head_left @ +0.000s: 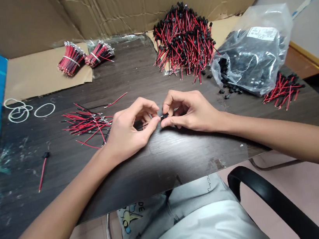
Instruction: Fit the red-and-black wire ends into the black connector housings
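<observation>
My left hand is closed, pinching a thin black wire between thumb and forefinger. Facing it, my right hand is closed on a small black connector housing. The wire's tip meets the housing between my fingertips; how deep it sits inside I cannot tell. Just left of my left hand lies a loose pile of red and black wires with metal ends. Beyond my right hand, several loose black housings have spilled from a clear plastic bag.
Two banded wire bundles lie at the back left. A large heap of wires with black connectors stands back centre, a smaller wire pile at right. White rubber bands and one finished-looking wire are at left. Cardboard walls the back.
</observation>
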### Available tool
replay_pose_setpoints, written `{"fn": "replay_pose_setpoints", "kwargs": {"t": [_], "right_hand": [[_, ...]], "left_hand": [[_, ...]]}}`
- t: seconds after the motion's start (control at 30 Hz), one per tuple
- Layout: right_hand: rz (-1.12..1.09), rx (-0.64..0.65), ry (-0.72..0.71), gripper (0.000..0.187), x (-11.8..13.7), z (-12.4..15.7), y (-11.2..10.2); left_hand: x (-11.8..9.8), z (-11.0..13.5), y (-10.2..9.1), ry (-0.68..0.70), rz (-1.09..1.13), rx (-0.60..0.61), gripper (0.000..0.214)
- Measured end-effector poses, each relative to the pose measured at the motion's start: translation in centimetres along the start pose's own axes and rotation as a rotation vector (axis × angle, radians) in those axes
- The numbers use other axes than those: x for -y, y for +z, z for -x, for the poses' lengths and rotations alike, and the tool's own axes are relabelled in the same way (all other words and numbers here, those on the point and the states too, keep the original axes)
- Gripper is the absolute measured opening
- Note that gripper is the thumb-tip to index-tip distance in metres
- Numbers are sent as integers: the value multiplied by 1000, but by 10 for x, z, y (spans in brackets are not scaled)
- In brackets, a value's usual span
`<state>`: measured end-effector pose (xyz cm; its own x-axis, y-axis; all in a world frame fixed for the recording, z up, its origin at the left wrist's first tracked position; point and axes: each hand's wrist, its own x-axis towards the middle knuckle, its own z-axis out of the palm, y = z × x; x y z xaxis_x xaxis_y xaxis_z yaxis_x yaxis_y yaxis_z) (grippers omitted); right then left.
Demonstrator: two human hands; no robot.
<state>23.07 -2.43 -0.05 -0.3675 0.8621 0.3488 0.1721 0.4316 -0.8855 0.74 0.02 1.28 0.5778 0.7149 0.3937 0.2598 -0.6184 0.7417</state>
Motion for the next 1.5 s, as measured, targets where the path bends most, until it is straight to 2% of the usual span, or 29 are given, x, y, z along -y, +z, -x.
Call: {"fn": "replay_pose_setpoints", "kwargs": {"t": [0.43, 0.87, 1.13, 1.33, 1.5], "right_hand": [[-67, -18, 92, 53, 1, 0, 2], [-91, 16, 73, 48, 0, 0, 1], [-219, 40, 165, 44, 1, -1, 1], [-150, 2, 172, 46, 0, -1, 1], [-40, -42, 84, 42, 1, 1, 2]], "left_hand": [[-1, 0, 0, -2, -17, -2, 12], [-1, 0, 0, -17, -26, 3, 10], [-1, 1, -1, -63, 4, -18, 12], [-3, -1, -2, -81, 67, -24, 15], [0, -1, 0, -89, 61, -55, 15]]}}
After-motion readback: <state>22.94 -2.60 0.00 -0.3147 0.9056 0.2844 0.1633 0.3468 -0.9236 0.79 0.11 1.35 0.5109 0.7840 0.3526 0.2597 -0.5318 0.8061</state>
